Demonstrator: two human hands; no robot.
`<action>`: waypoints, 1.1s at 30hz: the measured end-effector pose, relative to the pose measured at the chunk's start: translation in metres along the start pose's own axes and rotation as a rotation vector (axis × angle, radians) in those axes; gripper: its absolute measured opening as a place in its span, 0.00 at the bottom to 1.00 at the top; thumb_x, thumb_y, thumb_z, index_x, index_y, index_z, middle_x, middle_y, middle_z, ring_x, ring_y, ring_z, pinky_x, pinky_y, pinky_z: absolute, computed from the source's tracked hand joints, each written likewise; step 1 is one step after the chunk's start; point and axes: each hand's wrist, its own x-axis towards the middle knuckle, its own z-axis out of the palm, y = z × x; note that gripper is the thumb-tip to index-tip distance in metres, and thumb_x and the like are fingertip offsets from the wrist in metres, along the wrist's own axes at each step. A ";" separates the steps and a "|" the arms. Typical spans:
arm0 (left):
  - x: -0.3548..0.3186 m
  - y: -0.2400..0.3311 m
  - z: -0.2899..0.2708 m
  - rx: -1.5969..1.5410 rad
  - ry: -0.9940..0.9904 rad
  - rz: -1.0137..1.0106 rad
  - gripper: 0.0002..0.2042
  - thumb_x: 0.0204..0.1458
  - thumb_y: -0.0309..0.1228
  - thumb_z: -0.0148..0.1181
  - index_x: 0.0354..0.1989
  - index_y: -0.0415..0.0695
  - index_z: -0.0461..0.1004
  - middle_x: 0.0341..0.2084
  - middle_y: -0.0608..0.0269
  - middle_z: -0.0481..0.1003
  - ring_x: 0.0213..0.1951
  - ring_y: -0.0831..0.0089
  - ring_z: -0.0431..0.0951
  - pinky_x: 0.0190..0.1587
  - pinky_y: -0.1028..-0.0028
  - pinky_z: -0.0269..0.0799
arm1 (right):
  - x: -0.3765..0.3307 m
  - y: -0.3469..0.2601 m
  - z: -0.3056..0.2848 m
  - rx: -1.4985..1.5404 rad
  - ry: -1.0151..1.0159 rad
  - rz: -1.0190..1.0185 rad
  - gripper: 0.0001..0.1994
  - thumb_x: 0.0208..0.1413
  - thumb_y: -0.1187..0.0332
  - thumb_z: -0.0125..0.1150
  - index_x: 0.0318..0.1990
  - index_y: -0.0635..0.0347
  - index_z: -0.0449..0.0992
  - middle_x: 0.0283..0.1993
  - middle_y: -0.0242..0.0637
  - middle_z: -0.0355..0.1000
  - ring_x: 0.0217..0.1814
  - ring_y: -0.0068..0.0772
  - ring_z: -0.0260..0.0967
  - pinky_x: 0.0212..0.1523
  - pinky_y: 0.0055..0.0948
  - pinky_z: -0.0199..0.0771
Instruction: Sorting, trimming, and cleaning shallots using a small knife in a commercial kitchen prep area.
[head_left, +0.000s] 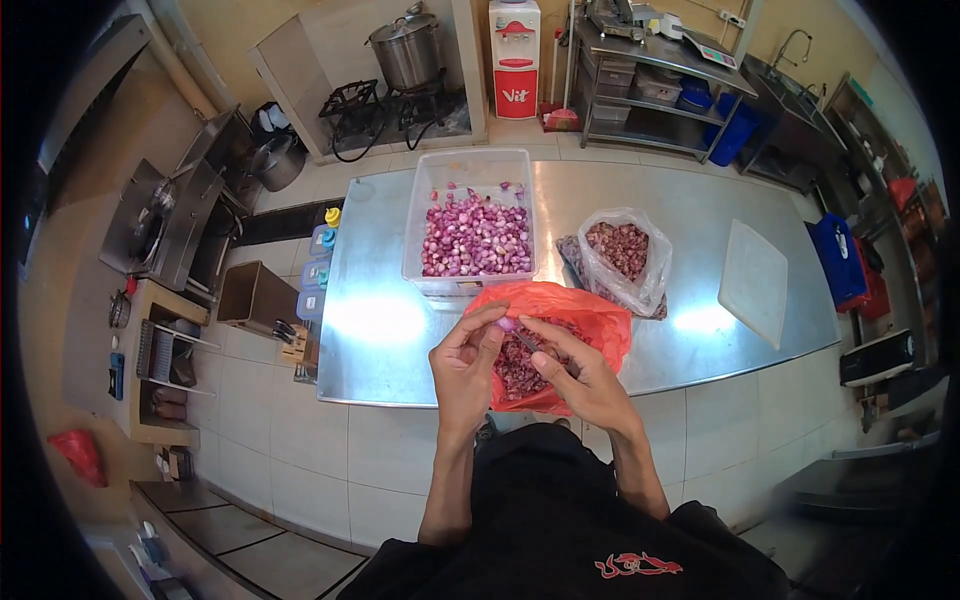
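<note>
Small shallot (505, 324) pinched in left hand (465, 365) fingertips; small knife (527, 341) gripped in closed right hand (585, 380). Blade close to fingers: cut risked if slipped; peel could be dropped outside red bag (585, 315).

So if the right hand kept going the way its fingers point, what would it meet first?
The right hand points up-left toward the left hand; it would probably meet the small shallot pinched there first, though depth is hard to judge.

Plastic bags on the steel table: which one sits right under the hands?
The red bag at the table's near edge, open beneath both hands. The clear bag lies farther back, right of the clear tub, untouched.
</note>
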 end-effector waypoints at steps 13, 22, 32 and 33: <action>-0.002 0.001 0.004 -0.005 -0.011 -0.025 0.11 0.57 0.24 0.56 0.47 0.35 0.74 0.40 0.59 0.77 0.40 0.79 0.75 0.45 0.78 0.71 | -0.003 -0.002 -0.001 -0.007 0.015 -0.050 0.20 0.64 0.65 0.50 0.62 0.61 0.64 0.56 0.35 0.68 0.55 0.21 0.62 0.56 0.24 0.62; -0.004 0.003 0.004 -0.011 -0.017 -0.027 0.11 0.57 0.24 0.56 0.47 0.36 0.75 0.42 0.59 0.77 0.41 0.80 0.74 0.45 0.80 0.69 | -0.003 0.003 -0.002 -0.101 0.010 -0.075 0.20 0.64 0.66 0.49 0.62 0.60 0.64 0.58 0.36 0.68 0.54 0.22 0.63 0.55 0.22 0.63; 0.001 -0.001 0.008 -0.115 -0.032 0.031 0.11 0.56 0.21 0.57 0.47 0.34 0.74 0.46 0.55 0.75 0.49 0.73 0.73 0.53 0.74 0.68 | -0.004 0.000 -0.001 0.294 0.040 0.183 0.19 0.65 0.64 0.48 0.61 0.58 0.66 0.28 0.27 0.66 0.24 0.16 0.61 0.25 0.18 0.63; 0.001 -0.001 0.007 -0.115 -0.031 0.031 0.11 0.56 0.21 0.57 0.47 0.34 0.74 0.46 0.55 0.75 0.49 0.73 0.73 0.53 0.74 0.68 | -0.003 -0.001 0.003 0.343 0.049 0.189 0.19 0.65 0.64 0.48 0.62 0.57 0.65 0.24 0.24 0.59 0.20 0.14 0.52 0.21 0.17 0.53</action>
